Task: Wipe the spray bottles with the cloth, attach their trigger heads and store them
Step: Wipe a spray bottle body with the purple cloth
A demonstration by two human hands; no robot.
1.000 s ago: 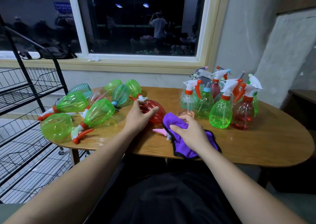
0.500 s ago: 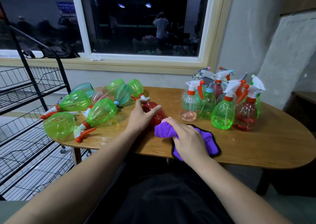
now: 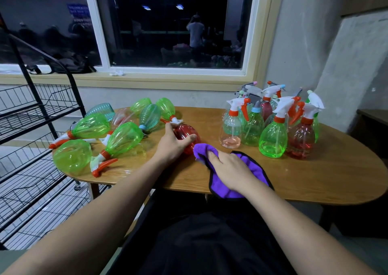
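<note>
A red spray bottle lies on its side on the wooden table. My left hand grips the bottle's body from the near side. My right hand holds the purple cloth and presses its bunched end against the bottle's near end. The rest of the cloth lies flat at the table's front edge. Several green, blue and clear bottles lie on their sides at the left. Several upright bottles with trigger heads stand in a group at the right.
A black wire shelf rack stands to the left of the table. A window with a pale sill runs behind the table. A grey wall and a low dark ledge are at the right. My dark-clothed lap is below the table edge.
My right hand has slid left with the cloth, from beside the bottle's pink trigger onto its near end. My left hand stays on the red bottle.
</note>
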